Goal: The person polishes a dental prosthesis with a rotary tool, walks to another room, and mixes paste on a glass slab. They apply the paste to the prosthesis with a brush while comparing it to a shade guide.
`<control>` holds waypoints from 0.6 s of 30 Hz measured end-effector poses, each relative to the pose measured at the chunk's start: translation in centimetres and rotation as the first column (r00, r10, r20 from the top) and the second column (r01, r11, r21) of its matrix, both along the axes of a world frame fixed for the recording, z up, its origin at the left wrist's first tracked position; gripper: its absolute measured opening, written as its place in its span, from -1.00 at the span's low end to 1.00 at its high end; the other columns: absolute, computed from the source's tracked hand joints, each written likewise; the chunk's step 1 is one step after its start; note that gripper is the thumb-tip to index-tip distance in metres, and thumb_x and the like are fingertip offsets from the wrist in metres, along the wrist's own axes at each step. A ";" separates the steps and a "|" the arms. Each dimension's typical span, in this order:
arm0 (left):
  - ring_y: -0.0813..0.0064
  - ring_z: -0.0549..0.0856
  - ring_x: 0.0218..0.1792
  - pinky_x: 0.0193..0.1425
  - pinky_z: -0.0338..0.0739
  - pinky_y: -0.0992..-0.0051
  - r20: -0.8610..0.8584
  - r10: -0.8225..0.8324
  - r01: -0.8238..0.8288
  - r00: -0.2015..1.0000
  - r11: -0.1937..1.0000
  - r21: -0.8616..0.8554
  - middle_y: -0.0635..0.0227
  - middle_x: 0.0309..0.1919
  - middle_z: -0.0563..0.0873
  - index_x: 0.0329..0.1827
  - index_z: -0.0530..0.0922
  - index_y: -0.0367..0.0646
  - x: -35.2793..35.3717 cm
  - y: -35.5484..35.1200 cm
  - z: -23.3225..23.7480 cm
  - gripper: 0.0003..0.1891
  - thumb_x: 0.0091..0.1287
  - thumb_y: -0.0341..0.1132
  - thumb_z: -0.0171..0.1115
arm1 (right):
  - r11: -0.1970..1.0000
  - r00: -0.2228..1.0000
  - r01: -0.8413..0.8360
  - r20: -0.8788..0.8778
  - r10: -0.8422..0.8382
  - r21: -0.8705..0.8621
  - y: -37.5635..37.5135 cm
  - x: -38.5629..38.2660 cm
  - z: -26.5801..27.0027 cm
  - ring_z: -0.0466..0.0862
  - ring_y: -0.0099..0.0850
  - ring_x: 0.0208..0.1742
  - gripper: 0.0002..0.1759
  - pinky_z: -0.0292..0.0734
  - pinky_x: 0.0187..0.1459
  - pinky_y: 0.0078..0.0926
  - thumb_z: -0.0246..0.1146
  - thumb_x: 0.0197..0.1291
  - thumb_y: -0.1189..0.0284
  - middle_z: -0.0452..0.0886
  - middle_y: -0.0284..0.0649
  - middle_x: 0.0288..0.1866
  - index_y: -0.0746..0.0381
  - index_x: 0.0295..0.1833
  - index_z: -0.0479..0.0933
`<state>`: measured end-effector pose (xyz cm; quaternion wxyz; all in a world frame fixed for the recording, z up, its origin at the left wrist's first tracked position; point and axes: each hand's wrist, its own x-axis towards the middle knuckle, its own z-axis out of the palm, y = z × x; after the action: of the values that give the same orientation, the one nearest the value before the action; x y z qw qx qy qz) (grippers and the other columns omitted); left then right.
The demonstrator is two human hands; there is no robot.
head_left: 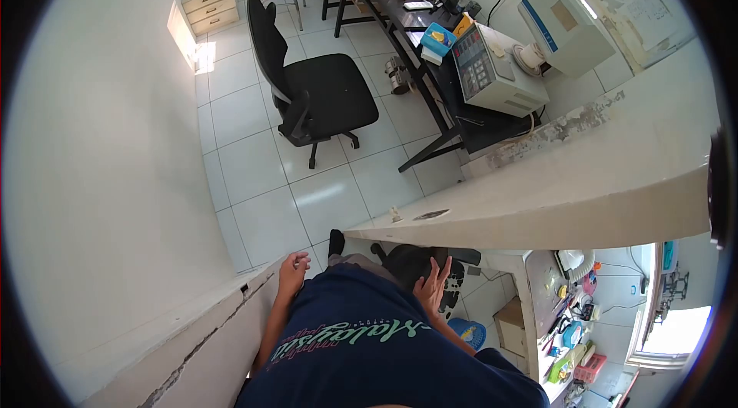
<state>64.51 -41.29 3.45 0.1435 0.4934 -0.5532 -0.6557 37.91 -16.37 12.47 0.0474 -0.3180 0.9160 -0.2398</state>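
Note:
My left hand (294, 271) hangs beside my body near the cracked white wall edge (223, 331). Its fingers are loosely curled and a little apart, and I see nothing in them. My right hand (433, 285) is held out at my other side with fingers spread and nothing in it. Behind that hand, partly hidden by the wall, is a black chair (411, 263). My dark printed shirt (346, 346) fills the bottom of the view, and one dark-covered foot (336, 243) shows on the tiles.
A doorway wall (538, 204) juts in on the right. Ahead on the tiled floor (265, 212) stands a black office chair (327, 96). A black desk (492, 131) carries a beige machine with a keypad (500, 69). Beyond the wall is a cluttered workbench (542, 285).

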 end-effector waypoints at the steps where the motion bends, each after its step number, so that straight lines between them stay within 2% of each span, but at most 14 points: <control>1: 0.54 0.71 -0.20 -0.16 0.59 0.58 -0.005 0.011 -0.011 1.000 1.000 -0.001 0.25 -0.11 0.75 0.15 0.55 -0.27 -0.2 -0.2 0.4 -0.70 0.46 -0.30 0.12 | 1.000 1.000 0.000 0.025 0.001 -0.017 0.0 0.0 0.3 0.18 0.38 0.48 -0.27 0.43 0.27 0.04 0.17 0.04 0.63 -0.11 0.35 0.58 0.27 0.42 0.26; 2: 0.55 0.71 -0.20 -0.15 0.58 0.57 -0.013 0.025 -0.025 1.000 1.000 -0.004 0.26 -0.11 0.75 0.16 0.55 -0.26 -0.5 -0.6 0.8 -0.70 0.46 -0.30 0.12 | 0.999 1.000 -0.019 -0.019 0.018 -0.035 0.1 0.0 0.1 0.20 0.40 0.46 -0.28 0.48 0.21 0.05 0.18 0.04 0.65 -0.11 0.36 0.57 0.28 0.40 0.27; 6: 0.57 0.69 -0.17 -0.09 0.55 0.58 -0.061 0.105 -0.103 0.993 0.994 0.045 0.28 -0.08 0.74 0.17 0.55 -0.24 -2.4 -3.1 3.0 -0.69 0.48 -0.28 0.12 | 0.997 0.998 -0.059 -0.024 0.058 -0.046 1.6 -0.8 -1.3 0.19 0.42 0.45 -0.31 0.46 0.23 0.07 0.18 0.05 0.64 -0.10 0.37 0.56 0.29 0.39 0.29; 8: 0.56 0.68 -0.16 -0.08 0.55 0.58 -0.090 0.148 -0.147 0.985 0.989 0.015 0.27 -0.06 0.73 0.18 0.55 -0.25 -3.5 -5.3 4.8 -0.69 0.48 -0.27 0.12 | 0.999 0.999 -0.043 0.001 0.043 -0.016 1.9 -1.3 -2.2 0.21 0.35 0.46 -0.35 0.58 0.07 0.03 0.22 0.09 0.62 -0.14 0.26 0.60 0.21 0.36 0.31; 9: 0.56 0.68 -0.15 -0.07 0.55 0.57 -0.118 0.173 -0.176 0.978 0.984 -0.013 0.26 -0.05 0.73 0.18 0.54 -0.25 -4.1 -6.6 5.8 -0.68 0.49 -0.27 0.12 | 0.998 0.998 -0.061 -0.002 0.061 -0.021 2.1 -1.4 -2.6 0.21 0.35 0.46 -0.35 0.58 0.07 0.03 0.22 0.09 0.62 -0.14 0.26 0.60 0.21 0.36 0.31; 11: 0.56 0.68 -0.16 -0.08 0.56 0.57 -0.155 0.249 -0.259 0.956 0.965 -0.050 0.25 -0.04 0.73 0.17 0.55 -0.25 -5.4 -9.1 7.9 -0.69 0.47 -0.28 0.12 | 0.988 0.993 0.057 0.098 -0.072 0.145 2.4 -2.0 -3.1 0.20 0.21 0.52 -0.38 0.51 0.20 0.07 0.25 0.23 0.49 -0.08 0.12 0.63 0.09 0.42 0.31; 12: 0.57 0.69 -0.17 -0.09 0.56 0.58 -0.192 0.307 -0.328 0.932 0.941 -0.086 0.24 -0.04 0.74 0.15 0.57 -0.26 -6.0 -10.5 8.6 -0.70 0.45 -0.30 0.11 | 0.983 0.989 0.071 0.116 -0.091 0.170 2.1 -2.6 -3.5 0.20 0.21 0.52 -0.37 0.50 0.20 0.08 0.25 0.22 0.49 -0.07 0.12 0.62 0.09 0.42 0.31; 15: 0.55 0.69 -0.17 -0.04 0.57 0.55 -0.254 0.406 -0.443 0.878 0.890 -0.111 0.22 -0.05 0.73 0.19 0.53 -0.27 -8.5 -14.9 10.2 -0.68 0.45 -0.32 0.10 | 0.983 0.991 0.065 0.106 -0.084 0.169 1.9 -3.1 -4.5 0.21 0.20 0.52 -0.36 0.47 0.21 0.11 0.25 0.21 0.48 -0.03 0.12 0.61 0.09 0.42 0.31; 18: 0.54 0.66 -0.10 0.01 0.56 0.54 -0.295 0.418 -0.469 0.859 0.875 -0.125 0.22 0.01 0.69 0.27 0.46 -0.25 -11.2 -19.6 12.0 -0.63 0.48 -0.29 0.10 | 0.981 0.993 0.070 0.086 -0.086 0.182 1.5 -3.9 -5.0 0.22 0.19 0.51 -0.35 0.44 0.22 0.14 0.25 0.19 0.47 0.00 0.12 0.59 0.09 0.43 0.31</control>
<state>53.27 -60.85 15.49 0.4090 0.5017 -0.4611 -0.6069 34.04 -14.83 7.50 0.1090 -0.2647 0.9424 -0.1731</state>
